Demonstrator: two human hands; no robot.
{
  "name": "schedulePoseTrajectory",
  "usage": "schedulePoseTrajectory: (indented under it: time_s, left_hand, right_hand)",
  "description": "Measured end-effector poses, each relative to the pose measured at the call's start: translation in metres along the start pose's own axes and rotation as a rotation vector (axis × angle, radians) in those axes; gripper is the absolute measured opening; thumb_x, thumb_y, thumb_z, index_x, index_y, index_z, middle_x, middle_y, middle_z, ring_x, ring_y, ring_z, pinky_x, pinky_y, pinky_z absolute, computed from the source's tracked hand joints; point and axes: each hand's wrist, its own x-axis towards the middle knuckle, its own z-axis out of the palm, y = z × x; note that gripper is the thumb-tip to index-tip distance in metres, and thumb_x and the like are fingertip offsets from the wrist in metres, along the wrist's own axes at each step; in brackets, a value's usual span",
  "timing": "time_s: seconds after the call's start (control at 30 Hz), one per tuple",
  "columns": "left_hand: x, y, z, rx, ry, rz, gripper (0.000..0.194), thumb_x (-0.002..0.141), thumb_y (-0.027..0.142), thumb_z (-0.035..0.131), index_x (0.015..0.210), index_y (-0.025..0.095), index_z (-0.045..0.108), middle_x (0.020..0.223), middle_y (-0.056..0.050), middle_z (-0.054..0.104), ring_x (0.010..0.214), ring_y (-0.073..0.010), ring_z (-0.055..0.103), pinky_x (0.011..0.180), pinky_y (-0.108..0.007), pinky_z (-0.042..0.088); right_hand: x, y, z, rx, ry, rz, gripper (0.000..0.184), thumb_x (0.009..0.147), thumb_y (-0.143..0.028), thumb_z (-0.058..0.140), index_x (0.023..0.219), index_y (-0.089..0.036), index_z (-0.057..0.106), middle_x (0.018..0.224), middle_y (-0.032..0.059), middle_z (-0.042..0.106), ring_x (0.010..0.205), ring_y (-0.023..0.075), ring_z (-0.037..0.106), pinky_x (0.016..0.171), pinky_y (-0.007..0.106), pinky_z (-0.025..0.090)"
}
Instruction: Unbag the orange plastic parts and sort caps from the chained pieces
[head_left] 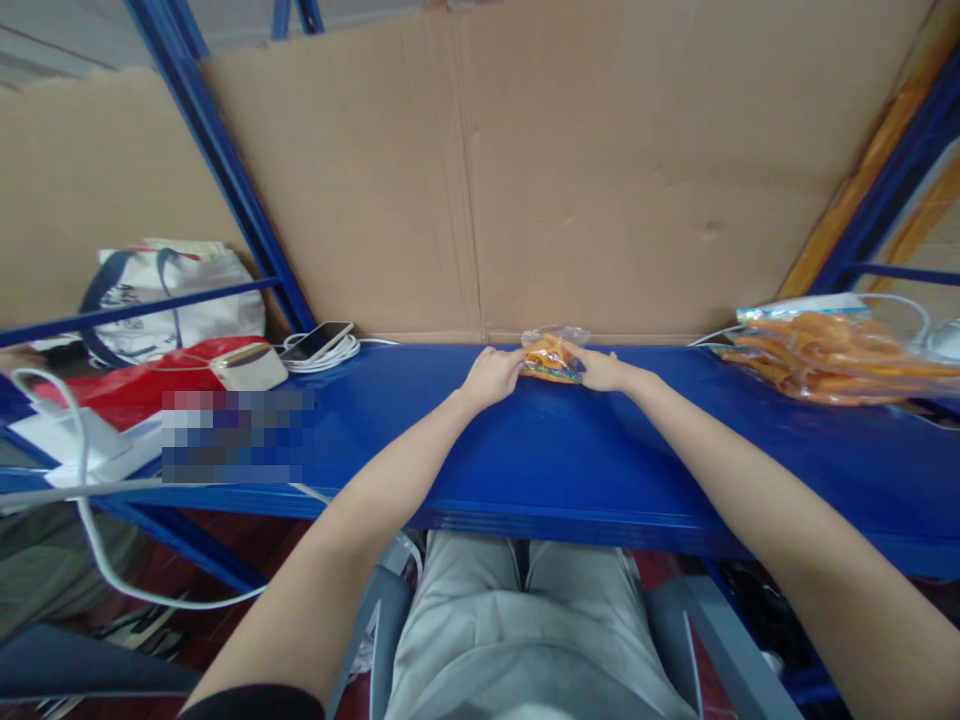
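Pinching the clear, orange-filled packet (551, 356) from both sides, the fingers (513, 361) of the left hand (491, 377) and right hand (603, 371) hold it on the worktop (555, 455); it (thin plastic, apparently) could tear if pulled unevenly

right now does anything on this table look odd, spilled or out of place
A white cable at the left sags past the front edge of the blue table, which looks untidy and might snag. No spill shows around the small packet between the left hand and right hand.
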Motion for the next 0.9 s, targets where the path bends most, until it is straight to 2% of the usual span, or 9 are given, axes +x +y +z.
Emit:
schedulePoseTrajectory:
  time_s: [0.1, 0.2, 0.3, 0.4, 0.5, 0.6, 0.7, 0.8, 0.9]
  left_hand:
    - [-0.001, -0.004, 0.0, -0.023, 0.051, -0.078, 0.024, 0.095, 0.015, 0.046, 0.102, 0.015, 0.069, 0.091, -0.012, 0.076, 0.088, -0.0246, 0.073, 0.082, -0.034, 0.05]
    - [-0.002, -0.008, 0.0, -0.076, 0.113, -0.132, 0.023, 0.095, 0.016, 0.047, 0.102, 0.015, 0.069, 0.091, -0.012, 0.076, 0.086, -0.0245, 0.073, 0.078, -0.032, 0.051]
    - [-0.002, -0.009, 0.0, -0.123, 0.166, -0.087, 0.022, 0.095, 0.016, 0.047, 0.1, 0.015, 0.069, 0.094, -0.011, 0.075, 0.089, -0.0235, 0.071, 0.08, -0.032, 0.051]
    - [0.0, -0.01, 0.0, -0.173, 0.183, 0.009, 0.021, 0.095, 0.018, 0.049, 0.099, 0.016, 0.07, 0.097, -0.01, 0.075, 0.095, -0.0224, 0.07, 0.084, -0.032, 0.051]
    - [0.0, -0.014, -0.002, -0.202, 0.149, 0.064, 0.019, 0.092, 0.028, 0.061, 0.103, 0.016, 0.071, 0.105, -0.01, 0.074, 0.103, -0.0238, 0.067, 0.088, -0.034, 0.049]
    - [-0.003, -0.02, -0.003, -0.188, 0.082, 0.066, 0.028, 0.085, 0.035, 0.073, 0.107, 0.019, 0.073, 0.117, -0.01, 0.071, 0.11, -0.0263, 0.064, 0.089, -0.036, 0.048]
    - [-0.004, -0.024, -0.003, -0.15, 0.05, 0.032, 0.017, 0.09, 0.026, 0.064, 0.1, 0.02, 0.076, 0.11, -0.009, 0.072, 0.104, -0.0245, 0.066, 0.087, -0.036, 0.047]
    - [-0.002, -0.024, -0.003, -0.121, 0.088, 0.02, 0.021, 0.09, 0.016, 0.057, 0.09, 0.019, 0.077, 0.098, -0.007, 0.072, 0.097, -0.0223, 0.066, 0.085, -0.035, 0.048]
    - [-0.001, -0.021, -0.002, -0.135, 0.138, 0.025, 0.02, 0.087, 0.013, 0.055, 0.086, 0.016, 0.075, 0.097, -0.009, 0.069, 0.094, -0.0225, 0.065, 0.084, -0.035, 0.048]
  right_hand:
    - [-0.012, -0.009, -0.007, -0.096, -0.037, 0.018, 0.089, 0.076, -0.009, 0.058, 0.158, -0.031, 0.034, 0.16, 0.0105, 0.039, 0.147, 0.0404, 0.034, 0.112, 0.079, 0.015]
    - [-0.02, -0.015, -0.016, -0.054, -0.03, -0.153, 0.086, 0.081, -0.023, 0.067, 0.159, -0.032, 0.032, 0.164, 0.0101, 0.031, 0.149, 0.0386, 0.03, 0.114, 0.073, 0.022]
    - [-0.018, -0.017, -0.02, 0.03, 0.065, -0.339, 0.059, 0.09, -0.033, 0.061, 0.149, -0.031, 0.051, 0.156, 0.0083, 0.046, 0.145, 0.0319, 0.041, 0.116, 0.061, 0.033]
    - [-0.014, -0.02, -0.02, 0.055, 0.153, -0.41, 0.038, 0.096, -0.028, 0.051, 0.129, -0.025, 0.07, 0.139, 0.0092, 0.064, 0.133, 0.0281, 0.056, 0.113, 0.052, 0.042]
    - [-0.015, -0.02, -0.021, 0.034, 0.229, -0.378, 0.034, 0.095, -0.024, 0.05, 0.117, -0.024, 0.076, 0.125, 0.0087, 0.072, 0.122, 0.0276, 0.064, 0.108, 0.049, 0.048]
    - [-0.017, -0.019, -0.021, -0.001, 0.293, -0.324, 0.033, 0.095, -0.022, 0.048, 0.108, -0.021, 0.078, 0.117, 0.0096, 0.075, 0.115, 0.028, 0.067, 0.104, 0.048, 0.051]
    - [-0.017, -0.016, -0.021, -0.024, 0.344, -0.292, 0.032, 0.094, -0.021, 0.048, 0.102, -0.021, 0.078, 0.113, 0.0095, 0.076, 0.108, 0.0275, 0.068, 0.099, 0.046, 0.053]
    - [-0.016, -0.013, -0.022, -0.036, 0.371, -0.272, 0.031, 0.095, -0.023, 0.046, 0.095, -0.02, 0.077, 0.103, 0.0108, 0.075, 0.099, 0.0264, 0.068, 0.093, 0.042, 0.054]
    - [-0.015, -0.01, -0.025, -0.036, 0.385, -0.269, 0.031, 0.096, -0.029, 0.048, 0.088, -0.019, 0.076, 0.097, 0.0126, 0.072, 0.093, 0.0257, 0.067, 0.087, 0.04, 0.054]
